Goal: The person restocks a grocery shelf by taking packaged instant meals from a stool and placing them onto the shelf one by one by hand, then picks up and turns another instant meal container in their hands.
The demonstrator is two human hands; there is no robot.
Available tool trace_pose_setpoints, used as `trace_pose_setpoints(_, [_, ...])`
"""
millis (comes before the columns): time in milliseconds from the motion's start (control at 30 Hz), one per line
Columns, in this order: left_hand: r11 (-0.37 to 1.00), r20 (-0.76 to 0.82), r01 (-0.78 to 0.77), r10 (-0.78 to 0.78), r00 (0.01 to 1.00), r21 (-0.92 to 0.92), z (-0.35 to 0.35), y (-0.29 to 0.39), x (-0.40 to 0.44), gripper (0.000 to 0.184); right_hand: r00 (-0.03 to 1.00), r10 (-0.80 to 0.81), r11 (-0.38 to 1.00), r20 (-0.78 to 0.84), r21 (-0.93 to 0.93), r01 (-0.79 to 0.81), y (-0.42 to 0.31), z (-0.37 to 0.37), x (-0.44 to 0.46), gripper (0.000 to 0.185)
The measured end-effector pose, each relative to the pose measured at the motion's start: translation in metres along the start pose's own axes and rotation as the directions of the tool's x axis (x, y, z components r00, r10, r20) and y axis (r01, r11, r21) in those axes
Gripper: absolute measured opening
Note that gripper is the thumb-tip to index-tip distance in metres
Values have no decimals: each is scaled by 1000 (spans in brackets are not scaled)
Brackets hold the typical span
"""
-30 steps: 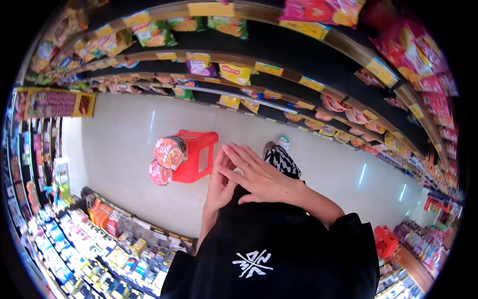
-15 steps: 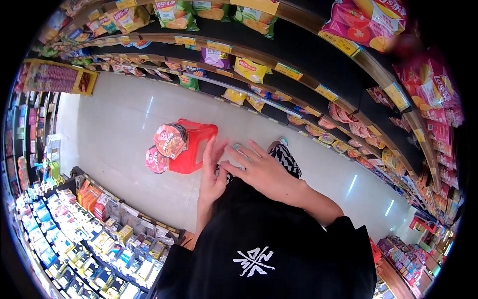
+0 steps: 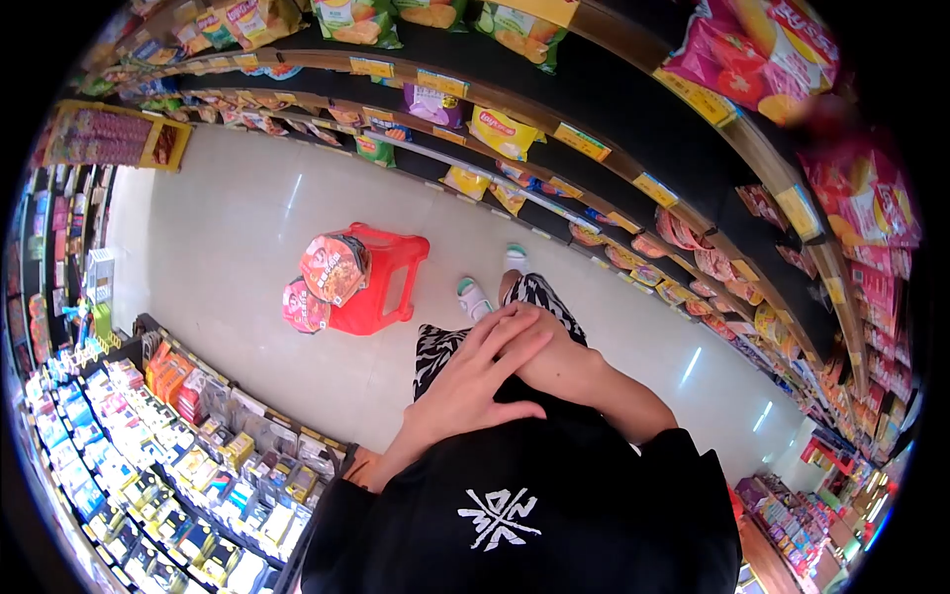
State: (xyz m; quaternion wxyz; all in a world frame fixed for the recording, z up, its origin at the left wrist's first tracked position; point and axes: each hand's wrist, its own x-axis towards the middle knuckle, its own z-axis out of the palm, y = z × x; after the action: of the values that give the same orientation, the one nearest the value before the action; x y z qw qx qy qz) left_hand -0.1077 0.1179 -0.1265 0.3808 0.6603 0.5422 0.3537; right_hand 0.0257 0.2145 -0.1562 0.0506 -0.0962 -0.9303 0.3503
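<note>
My left hand lies across my right hand in front of the black shirt. Its fingers are stretched over the right one, slightly apart, and its thumb sticks out to the side. The fingers of my right hand are mostly hidden where the two hands overlap. No item shows in either hand. Beyond them on the floor is a red plastic stool, with a round instant-noodle tub on it and a pinkish tub beside that one, at the stool's left.
Curved shelves with chip bags and noodle bowls run along the top and right. A display of small packaged goods fills the lower left. A yellow-edged rack stands at the upper left. Patterned shorts and sandals show below the hands.
My hands were apart from each other half a second ago and now overlap, lower and nearer my body. The view has shifted slightly, and both sandals now show more fully.
</note>
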Motion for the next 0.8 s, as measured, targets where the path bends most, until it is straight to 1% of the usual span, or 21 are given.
trace_pose_setpoints(67, [997,19,63,-63,998,46,-3,0,10,84,999,35,998,-41,48,-33,8,0,1,18])
trace_pose_setpoints(100, [995,18,67,-68,997,70,-4,0,16,81,990,138,987,-29,82,-135,13,10,0,23])
trace_pose_setpoints(167, [989,18,96,-98,995,110,0,5,25,76,993,67,998,93,10,-68,20,20,-4,22])
trace_pose_setpoints(267, [992,56,-111,107,993,62,3,8,38,74,967,-41,994,252,-86,65,26,24,3,21])
trace_pose_setpoints(300, [980,70,-175,169,983,95,2,16,43,67,950,-75,987,302,-116,114,27,23,8,21])
trace_pose_setpoints(333, [978,65,-184,178,982,95,8,16,46,65,931,-102,977,351,-142,160,24,18,15,21])
trace_pose_setpoints(367, [976,63,-197,192,979,94,17,11,48,62,750,72,960,658,-248,126,19,19,37,23])
trace_pose_setpoints(400, [973,60,-212,208,976,93,21,10,49,59,762,63,967,645,-230,115,19,19,40,22])
trace_pose_setpoints(433, [964,45,-225,221,974,143,21,11,51,50,775,57,971,630,-214,103,22,20,43,21])
trace_pose_setpoints(533, [949,29,-222,221,975,222,31,3,53,45,804,45,983,593,-170,70,37,31,45,19])
trace_pose_setpoints(567, [938,11,-232,237,972,257,34,4,56,40,810,41,986,586,-153,61,41,32,46,18])
trace_pose_setpoints(600, [936,45,-274,271,962,222,37,3,62,39,813,36,989,581,-136,54,45,32,47,18])
trace_pose_setpoints(633, [933,75,-311,302,950,180,42,4,68,38,784,46,983,619,-168,75,43,24,52,17])
trace_pose_setpoints(667, [929,106,-346,334,937,133,48,6,73,37,795,-6,983,607,-140,115,44,27,50,18])
trace_pose_setpoints(700, [940,88,-335,329,940,69,52,9,80,38,807,-56,982,587,-115,152,49,33,48,19])
trace_pose_setpoints(733, [951,65,-280,274,960,130,56,7,85,39,823,-105,977,558,-97,190,55,37,50,21])
trace_pose_setpoints(767, [956,40,-223,220,975,190,60,4,89,41,819,-118,979,562,-71,190,58,37,50,26])
trace_pose_setpoints(800, [956,10,-163,166,986,245,63,2,92,42,804,-117,974,583,-91,208,60,37,49,27])
